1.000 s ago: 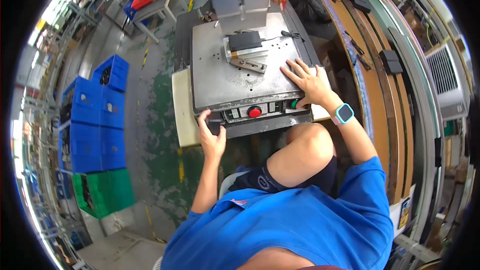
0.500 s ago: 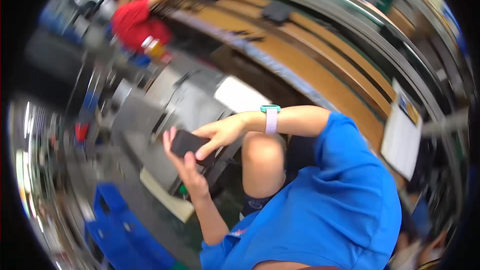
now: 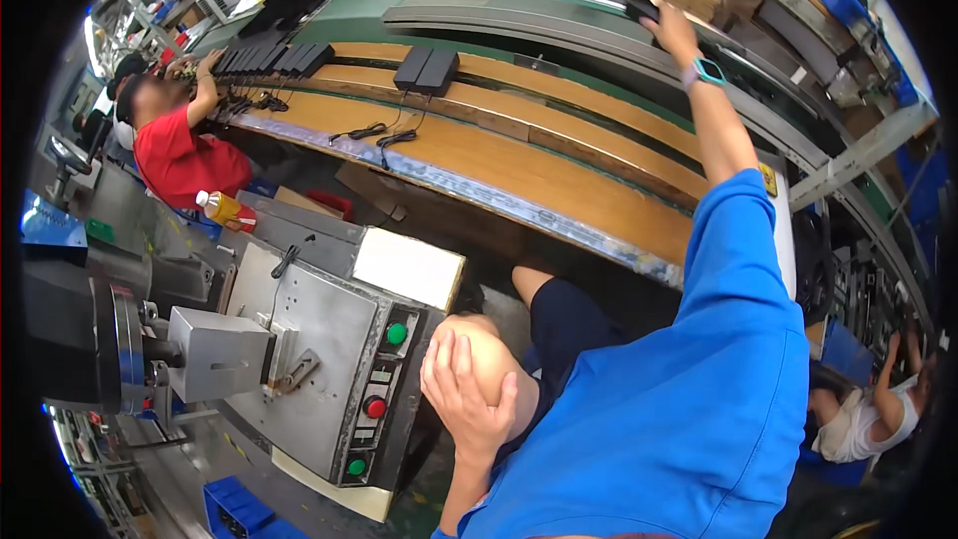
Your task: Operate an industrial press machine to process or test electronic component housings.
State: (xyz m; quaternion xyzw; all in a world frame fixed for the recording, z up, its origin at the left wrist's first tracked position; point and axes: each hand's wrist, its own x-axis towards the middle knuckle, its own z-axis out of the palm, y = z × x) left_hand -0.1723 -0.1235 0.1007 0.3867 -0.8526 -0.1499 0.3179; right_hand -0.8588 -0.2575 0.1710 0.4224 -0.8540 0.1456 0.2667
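My right hand (image 3: 673, 30) reaches out to the far right, over the conveyor belt (image 3: 559, 12) beyond the wooden shelf. Its fingers are closed on a small black box (image 3: 641, 9), partly covered by them. My left hand (image 3: 469, 394) rests on my bent knee (image 3: 489, 354) with fingers stretched out, holding nothing. Beside that knee stands a metal machine (image 3: 309, 339) with a press head (image 3: 215, 351), green and red push buttons (image 3: 374, 406) on its near side. On the wooden shelf (image 3: 559, 165) two black boxes (image 3: 427, 70) lie side by side, their cables hanging toward me.
At the left a person in a red shirt (image 3: 190, 155) reaches to a row of black boxes (image 3: 274, 60). A yellow bottle (image 3: 226, 210) stands near the machine's far corner, by a white sheet (image 3: 407, 268). Another person (image 3: 878, 414) sits at the far right. A blue crate (image 3: 239, 509) is below.
Both hands held a black box together before. Now my right hand has carried a black box far right over the belt, and my left has dropped to my knee. The view has turned.
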